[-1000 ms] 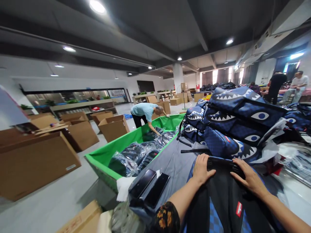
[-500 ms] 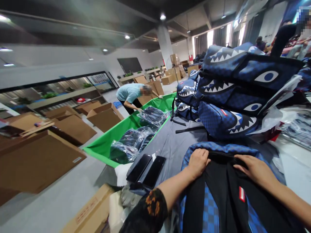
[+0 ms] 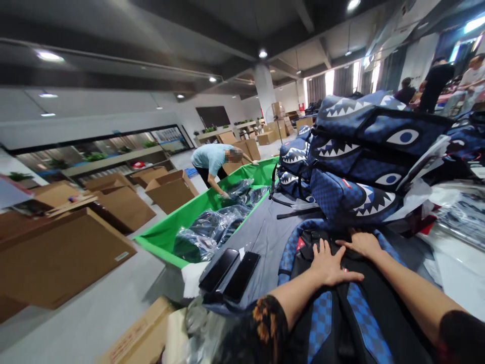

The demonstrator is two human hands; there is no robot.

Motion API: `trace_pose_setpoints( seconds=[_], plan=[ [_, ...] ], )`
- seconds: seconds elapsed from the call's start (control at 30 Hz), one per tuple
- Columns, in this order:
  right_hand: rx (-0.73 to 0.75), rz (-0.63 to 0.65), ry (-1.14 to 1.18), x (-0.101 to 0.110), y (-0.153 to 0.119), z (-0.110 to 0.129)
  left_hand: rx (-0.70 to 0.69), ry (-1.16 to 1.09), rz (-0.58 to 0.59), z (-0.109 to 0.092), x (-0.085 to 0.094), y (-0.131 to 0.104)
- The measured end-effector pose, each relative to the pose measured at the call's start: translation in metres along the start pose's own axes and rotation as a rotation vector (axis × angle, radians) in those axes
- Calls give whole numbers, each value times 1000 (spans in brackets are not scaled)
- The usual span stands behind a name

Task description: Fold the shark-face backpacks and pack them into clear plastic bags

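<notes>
- The left hand (image 3: 329,264) lies flat, palm down and fingers spread, on the black back panel of a blue checkered backpack (image 3: 333,313); it presses there and grips nothing.
- The right hand (image 3: 361,243) rests just beyond and to the right of the left, also flat and uncurled on the top end of the same backpack, near its carry handle, with nothing held in it.
- The backpack lies back side up under both palms and runs toward the person, its black shoulder straps passing between the forearms.
- Just past the fingertips a stack of navy backpacks with shark-mouth prints (image 3: 364,156) rises, teeth and eyes facing the hands.
- Left of the left hand a grey cloth (image 3: 261,235) covers the table, and on its near-left corner two dark phones (image 3: 229,273) lie side by side.
- Farther left of the phones a green bin (image 3: 189,217) holds backpacks sealed in clear plastic bags (image 3: 212,230).
- At the bin's far end, well apart from the hands, a person in a light blue shirt (image 3: 212,163) bends over and reaches into it.
- Brown cardboard boxes (image 3: 60,253) stand on the floor to the far left.
- Right of the right hand, crumpled clear plastic wrapping (image 3: 450,202) lies on the table.
</notes>
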State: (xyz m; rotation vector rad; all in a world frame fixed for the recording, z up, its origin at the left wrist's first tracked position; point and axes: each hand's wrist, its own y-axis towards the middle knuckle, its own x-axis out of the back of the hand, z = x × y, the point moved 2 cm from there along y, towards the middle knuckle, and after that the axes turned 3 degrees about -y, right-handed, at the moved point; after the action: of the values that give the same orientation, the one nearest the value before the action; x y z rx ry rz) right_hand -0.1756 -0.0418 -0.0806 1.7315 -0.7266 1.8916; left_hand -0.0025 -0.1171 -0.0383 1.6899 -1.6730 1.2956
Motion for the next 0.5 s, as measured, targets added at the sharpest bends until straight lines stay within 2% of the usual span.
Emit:
trace_pose_setpoints(
  seconds=[0.07, 0.17, 0.23, 0.33, 0.5],
  plan=[
    [35, -40, -9, 7, -10, 14, 41, -16, -76, 10, -10, -8],
    [168, -107, 22, 18, -26, 38, 83, -52, -229, 36, -21, -23],
    [245, -166, 63, 24, -26, 52, 98, -68, -308, 51, -28, -32],
    [326, -207, 107, 32, -5, 70, 81, -83, -362, 63, -31, -35],
    [378, -175, 86, 29, 39, 88, 125, -92, -396, 73, -15, -23]
  ],
)
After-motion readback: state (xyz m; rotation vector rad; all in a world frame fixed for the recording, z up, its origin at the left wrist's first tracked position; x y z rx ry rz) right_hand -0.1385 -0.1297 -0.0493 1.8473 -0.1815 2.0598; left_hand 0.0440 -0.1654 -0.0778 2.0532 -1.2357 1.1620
